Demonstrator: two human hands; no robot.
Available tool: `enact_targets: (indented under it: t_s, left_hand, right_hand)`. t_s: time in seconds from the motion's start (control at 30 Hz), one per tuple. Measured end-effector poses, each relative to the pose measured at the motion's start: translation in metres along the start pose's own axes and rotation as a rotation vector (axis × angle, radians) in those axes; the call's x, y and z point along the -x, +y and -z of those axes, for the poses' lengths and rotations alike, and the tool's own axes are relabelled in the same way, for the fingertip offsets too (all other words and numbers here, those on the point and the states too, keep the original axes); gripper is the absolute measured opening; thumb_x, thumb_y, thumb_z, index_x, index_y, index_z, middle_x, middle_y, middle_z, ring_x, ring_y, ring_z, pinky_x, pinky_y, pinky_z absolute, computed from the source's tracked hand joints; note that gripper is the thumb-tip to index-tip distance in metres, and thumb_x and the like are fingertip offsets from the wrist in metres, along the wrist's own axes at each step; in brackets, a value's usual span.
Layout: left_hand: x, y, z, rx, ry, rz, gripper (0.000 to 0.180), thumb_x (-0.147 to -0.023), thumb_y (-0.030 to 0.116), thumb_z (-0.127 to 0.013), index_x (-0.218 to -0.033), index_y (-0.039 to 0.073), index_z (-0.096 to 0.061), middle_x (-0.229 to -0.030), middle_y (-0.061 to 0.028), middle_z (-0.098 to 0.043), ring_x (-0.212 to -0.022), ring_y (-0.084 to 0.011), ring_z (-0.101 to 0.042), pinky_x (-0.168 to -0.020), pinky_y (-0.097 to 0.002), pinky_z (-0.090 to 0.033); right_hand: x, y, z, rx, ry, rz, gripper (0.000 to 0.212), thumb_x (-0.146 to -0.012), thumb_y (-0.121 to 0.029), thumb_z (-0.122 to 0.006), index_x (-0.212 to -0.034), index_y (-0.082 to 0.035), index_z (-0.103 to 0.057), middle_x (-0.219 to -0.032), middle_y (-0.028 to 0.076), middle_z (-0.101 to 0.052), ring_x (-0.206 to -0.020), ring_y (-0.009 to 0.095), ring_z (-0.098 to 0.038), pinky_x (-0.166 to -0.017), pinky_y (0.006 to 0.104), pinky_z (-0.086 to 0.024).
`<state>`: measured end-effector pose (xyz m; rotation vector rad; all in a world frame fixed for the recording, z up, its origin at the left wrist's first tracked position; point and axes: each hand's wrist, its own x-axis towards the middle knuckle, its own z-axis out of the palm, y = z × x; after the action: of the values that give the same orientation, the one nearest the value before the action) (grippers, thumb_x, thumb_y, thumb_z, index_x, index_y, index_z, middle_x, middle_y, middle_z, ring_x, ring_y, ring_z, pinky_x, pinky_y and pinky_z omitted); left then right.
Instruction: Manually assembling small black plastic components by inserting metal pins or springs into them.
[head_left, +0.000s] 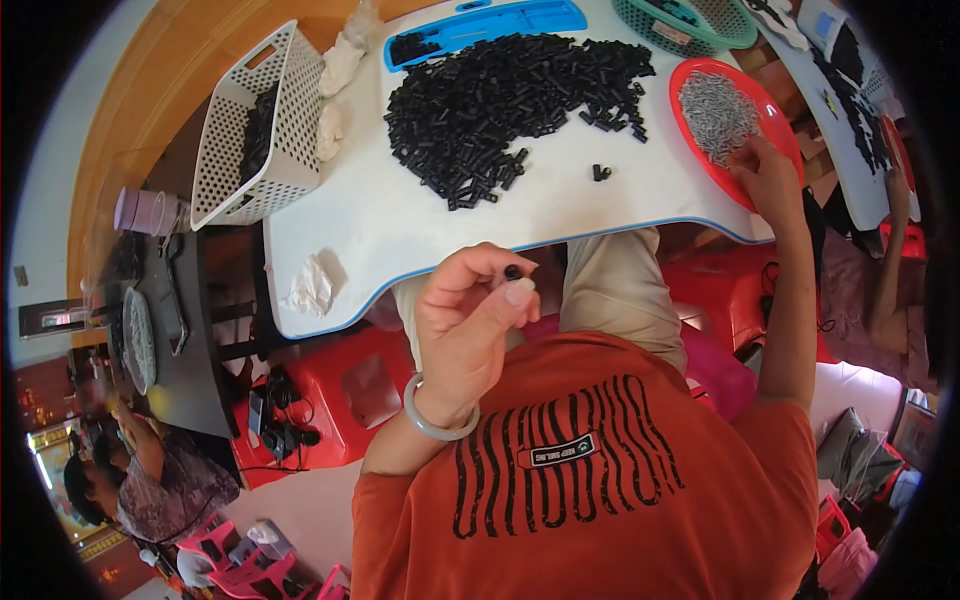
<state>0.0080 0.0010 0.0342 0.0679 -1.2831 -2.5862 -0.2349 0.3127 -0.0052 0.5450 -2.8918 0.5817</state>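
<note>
My left hand (465, 330), raised in front of the table's near edge, pinches a small black tubular piece (513, 272) between thumb and fingers. At the right, my right hand (770, 185) reaches into a round red dish (778, 108), its fingertips at the edge of a heap of small thin silvery metal pieces (715, 108). Those fingers are drawn together, and whatever lies between them is hidden. A large pile of short black tubes (500, 105) covers the middle of the white table (560, 205). A couple of black tubes (601, 172) lie apart, nearer to me.
A blue tray (555, 17) with black pieces stands behind the pile, beside a green basket (740, 30). At the left is a white perforated basket (215, 170). Crumpled white paper (312, 287) lies at the near left corner. Other people sit at left and right.
</note>
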Motion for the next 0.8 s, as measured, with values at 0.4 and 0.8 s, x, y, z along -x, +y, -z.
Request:
enact_targets:
  t_s: [0.4, 0.8]
  left_hand:
    - [-0.002, -0.008, 0.003, -0.092, 0.060, 0.008, 0.013, -0.083, -0.003, -0.061, -0.096, -0.004, -0.058, -0.085, -0.0060, -0.058, -0.066, -0.0107, -0.052, -0.061, -0.0221, -0.044]
    - [-0.006, -0.011, 0.004, -0.176, 0.118, -0.020, 0.010, -0.083, -0.002, -0.061, -0.094, -0.003, -0.059, -0.079, -0.0034, -0.056, -0.064, -0.0091, -0.051, -0.060, -0.0203, -0.043]
  right_hand:
    - [0.006, 0.005, 0.012, -0.049, -0.060, -0.052, 0.013, -0.072, -0.009, -0.064, -0.079, 0.000, -0.057, -0.073, 0.017, -0.060, -0.071, 0.033, -0.060, -0.063, 0.0397, -0.045]
    - [0.002, 0.013, 0.002, 0.034, -0.014, 0.117, 0.013, -0.074, -0.010, -0.062, -0.084, -0.003, -0.059, -0.077, 0.017, -0.059, -0.074, 0.036, -0.059, -0.065, 0.0403, -0.046]
